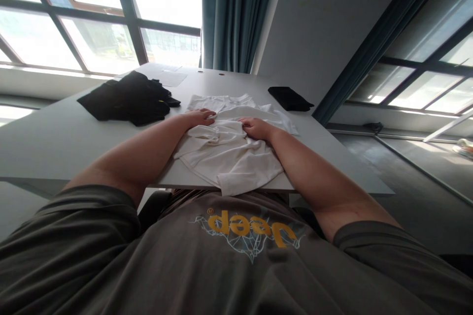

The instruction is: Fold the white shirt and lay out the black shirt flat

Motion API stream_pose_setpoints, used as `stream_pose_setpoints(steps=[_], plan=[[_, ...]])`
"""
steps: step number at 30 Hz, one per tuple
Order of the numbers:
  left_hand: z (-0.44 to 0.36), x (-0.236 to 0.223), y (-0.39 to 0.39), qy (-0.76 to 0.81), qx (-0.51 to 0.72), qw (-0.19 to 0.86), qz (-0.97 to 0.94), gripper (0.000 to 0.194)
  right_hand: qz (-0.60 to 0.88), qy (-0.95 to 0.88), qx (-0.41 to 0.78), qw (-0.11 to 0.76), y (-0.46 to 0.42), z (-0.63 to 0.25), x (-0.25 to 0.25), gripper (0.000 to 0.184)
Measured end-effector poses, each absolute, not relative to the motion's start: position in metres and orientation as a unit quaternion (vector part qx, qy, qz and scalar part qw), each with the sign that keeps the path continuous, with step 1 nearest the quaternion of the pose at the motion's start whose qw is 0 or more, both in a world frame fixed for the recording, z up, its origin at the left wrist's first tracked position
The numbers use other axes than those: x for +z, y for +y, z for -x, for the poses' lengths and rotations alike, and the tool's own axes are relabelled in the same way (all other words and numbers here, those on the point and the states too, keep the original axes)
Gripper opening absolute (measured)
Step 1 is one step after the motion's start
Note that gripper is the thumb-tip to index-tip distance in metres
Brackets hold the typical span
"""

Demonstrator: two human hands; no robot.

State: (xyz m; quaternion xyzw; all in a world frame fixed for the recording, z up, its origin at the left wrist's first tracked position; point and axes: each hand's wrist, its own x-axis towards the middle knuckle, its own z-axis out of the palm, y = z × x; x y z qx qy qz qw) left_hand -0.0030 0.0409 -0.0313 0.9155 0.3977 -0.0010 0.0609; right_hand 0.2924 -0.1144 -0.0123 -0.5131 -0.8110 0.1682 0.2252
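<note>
A white shirt point(236, 152) lies loosely bunched on the table in front of me, its near part wrinkled and hanging slightly over the front edge. On its left side, my left hand point(201, 117) is closed on the fabric with fingers pointing inward. My right hand point(255, 129) grips the cloth on the other side, fingertips curled into a fold. Both hands are about level, a short gap of white fabric between them. The fingertips are partly hidden in the folds.
A heap of black clothing point(127, 98) lies on the left of the white table point(48, 147). A folded black garment point(290, 98) is at the back right. Paper sheets point(170, 78) rest near the far edge. Beyond stand a blue curtain point(236, 15) and windows point(99, 44).
</note>
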Motion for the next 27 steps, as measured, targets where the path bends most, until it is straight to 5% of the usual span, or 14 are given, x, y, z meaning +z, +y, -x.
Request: stream_pose_setpoints(steps=[27], plan=[[0.0034, -0.0327, 0.0413, 0.403, 0.003, 0.056, -0.914, 0.074, 0.520, -0.808, 0.167, 0.221, -0.1156, -0.2901, -0.0105, 0.034]])
